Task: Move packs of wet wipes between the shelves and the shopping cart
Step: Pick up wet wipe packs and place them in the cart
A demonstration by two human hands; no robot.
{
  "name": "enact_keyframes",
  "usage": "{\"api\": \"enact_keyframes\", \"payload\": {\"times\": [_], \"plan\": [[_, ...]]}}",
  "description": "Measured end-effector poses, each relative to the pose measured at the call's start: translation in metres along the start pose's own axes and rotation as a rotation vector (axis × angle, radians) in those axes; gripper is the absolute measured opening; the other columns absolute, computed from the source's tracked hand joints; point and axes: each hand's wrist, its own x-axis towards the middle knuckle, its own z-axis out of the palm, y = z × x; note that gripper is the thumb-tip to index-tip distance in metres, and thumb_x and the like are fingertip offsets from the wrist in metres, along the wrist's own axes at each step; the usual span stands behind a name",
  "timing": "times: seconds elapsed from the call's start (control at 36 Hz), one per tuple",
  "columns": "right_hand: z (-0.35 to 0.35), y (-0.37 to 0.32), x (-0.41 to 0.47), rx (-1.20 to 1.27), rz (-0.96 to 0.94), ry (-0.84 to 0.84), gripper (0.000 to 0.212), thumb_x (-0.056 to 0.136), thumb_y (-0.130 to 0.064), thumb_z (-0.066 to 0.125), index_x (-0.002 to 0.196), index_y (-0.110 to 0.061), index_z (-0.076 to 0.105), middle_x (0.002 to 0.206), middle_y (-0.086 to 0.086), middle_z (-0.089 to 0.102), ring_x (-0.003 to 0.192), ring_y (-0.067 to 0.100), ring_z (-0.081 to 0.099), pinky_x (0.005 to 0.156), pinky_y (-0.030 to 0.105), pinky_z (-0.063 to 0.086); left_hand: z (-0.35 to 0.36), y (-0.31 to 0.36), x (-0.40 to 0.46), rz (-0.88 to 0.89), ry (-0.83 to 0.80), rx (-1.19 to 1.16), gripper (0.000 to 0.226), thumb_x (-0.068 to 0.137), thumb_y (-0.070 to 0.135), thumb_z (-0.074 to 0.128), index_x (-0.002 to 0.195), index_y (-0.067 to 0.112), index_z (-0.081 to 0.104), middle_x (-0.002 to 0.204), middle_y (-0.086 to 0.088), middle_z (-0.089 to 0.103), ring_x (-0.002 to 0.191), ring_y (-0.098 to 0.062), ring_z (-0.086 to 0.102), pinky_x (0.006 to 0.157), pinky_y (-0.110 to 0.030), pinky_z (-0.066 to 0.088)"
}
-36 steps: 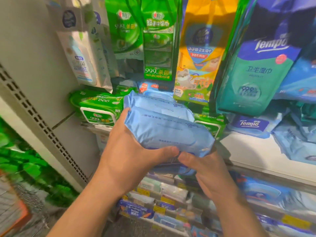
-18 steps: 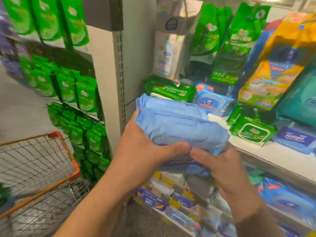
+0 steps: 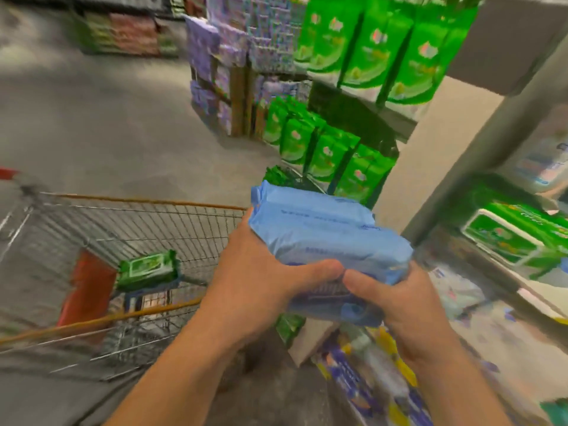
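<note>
I am clamping the stacked blue wipe packs (image 3: 325,238) between my left hand (image 3: 255,281) and right hand (image 3: 402,305), thumbs pressing on top, beside the cart's (image 3: 147,201) right rim; the slick top pack may be sliding off.

A green wipes pack (image 3: 147,269) lies in the wire shopping cart (image 3: 153,222).

Pale blue wipes packs (image 3: 325,235); green pack (image 3: 147,269) with white label in silver wire cart (image 3: 153,222), orange rim; bright green shelf packs (image 3: 368,53)
</note>
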Motion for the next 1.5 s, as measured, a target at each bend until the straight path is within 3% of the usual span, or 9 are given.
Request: {"api": "enact_keyframes", "payload": {"times": [0.08, 0.19, 0.33, 0.61, 0.81, 0.92, 1.06, 1.36, 1.5], "plan": [[0.031, 0.012, 0.028, -0.022, 0.052, -0.102, 0.058, 0.055, -0.036, 0.093, 0.110, -0.032, 0.077, 0.110, 0.000, 0.078, 0.098, 0.018, 0.075, 0.074, 0.026, 0.060, -0.034, -0.010, 0.005, -0.044, 0.089, 0.052, 0.052, 0.070, 0.010, 0.090, 0.117, 0.020, 0.069, 0.107, 0.012, 0.076, 0.100, -0.003, 0.071, 0.084, -0.023, 0.058], [0.068, 0.032, 0.068, -0.056, 0.133, -0.141, 0.075, 0.046, -0.046, 0.092, 0.114, -0.021, 0.075, 0.109, 0.003, 0.078, 0.100, 0.025, 0.075, 0.078, 0.038, 0.060, -0.075, -0.027, 0.017, -0.114, 0.178, 0.046, 0.052, 0.072, 0.012, 0.088, 0.118, 0.025, 0.068, 0.108, 0.015, 0.075, 0.100, -0.003, 0.071, 0.085, -0.024, 0.058], [0.112, 0.060, 0.118, -0.031, 0.176, -0.252, 0.058, 0.059, -0.033, 0.089, 0.113, -0.020, 0.074, 0.107, -0.001, 0.078, 0.098, 0.019, 0.075, 0.073, 0.029, 0.059, -0.119, -0.050, 0.047, -0.204, 0.230, 0.041, 0.051, 0.078, 0.013, 0.084, 0.125, 0.024, 0.066, 0.116, 0.007, 0.074, 0.107, -0.013, 0.071, 0.094, -0.042, 0.056], [0.169, 0.115, 0.213, 0.001, 0.313, -0.380, 0.043, 0.061, -0.028, 0.091, 0.102, -0.019, 0.079, 0.100, -0.001, 0.079, 0.094, 0.018, 0.076, 0.079, 0.035, 0.060, -0.180, -0.104, 0.110, -0.412, 0.401, 0.011, 0.061, 0.067, 0.020, 0.088, 0.123, 0.024, 0.065, 0.111, 0.005, 0.076, 0.103, -0.013, 0.072, 0.093, -0.040, 0.057], [0.193, 0.149, 0.250, -0.078, 0.422, -0.406, 0.020, 0.079, -0.010, 0.081, 0.093, -0.024, 0.078, 0.091, -0.010, 0.079, 0.080, 0.003, 0.074, 0.063, 0.016, 0.054, -0.212, -0.148, 0.134, -0.551, 0.419, 0.090, 0.065, 0.062, 0.036, 0.093, 0.120, 0.028, 0.067, 0.110, 0.008, 0.075, 0.103, -0.013, 0.072, 0.093, -0.045, 0.056], [0.206, 0.171, 0.265, -0.101, 0.518, -0.404, 0.023, 0.077, -0.018, 0.082, 0.099, -0.023, 0.078, 0.094, -0.007, 0.080, 0.086, 0.011, 0.076, 0.068, 0.023, 0.056, -0.227, -0.171, 0.145, -0.650, 0.437, 0.084, 0.075, 0.055, 0.051, 0.091, 0.122, 0.034, 0.063, 0.108, 0.013, 0.075, 0.098, -0.008, 0.072, 0.089, -0.041, 0.058], [0.223, 0.204, 0.273, -0.091, 0.650, -0.381, 0.036, 0.071, -0.025, 0.085, 0.106, -0.022, 0.075, 0.096, -0.003, 0.080, 0.086, 0.017, 0.077, 0.069, 0.030, 0.059, -0.246, -0.203, 0.158, -0.729, 0.400, -0.005, 0.041, 0.069, 0.026, 0.090, 0.102, 0.033, 0.068, 0.092, 0.015, 0.077, 0.085, -0.004, 0.074, 0.082, -0.034, 0.061], [0.255, 0.288, 0.292, -0.310, 0.834, -0.277, 0.040, 0.069, -0.040, 0.091, 0.103, -0.027, 0.075, 0.099, -0.002, 0.079, 0.088, 0.017, 0.076, 0.081, 0.044, 0.062, -0.289, -0.296, 0.179, -0.910, 0.365, -0.130, 0.046, 0.064, 0.033, 0.092, 0.093, 0.036, 0.057, 0.076, 0.021, 0.073, 0.068, 0.005, 0.070, 0.058, -0.016, 0.054], [0.266, 0.338, 0.301, -0.281, 0.906, -0.232, 0.071, 0.046, -0.055, 0.090, 0.107, -0.022, 0.077, 0.100, 0.000, 0.079, 0.093, 0.022, 0.076, 0.089, 0.053, 0.059, -0.300, -0.348, 0.191, -0.967, 0.355, -0.136, 0.037, 0.069, 0.026, 0.091, 0.089, 0.034, 0.062, 0.077, 0.018, 0.074, 0.067, 0.005, 0.070, 0.057, -0.013, 0.054]]}}
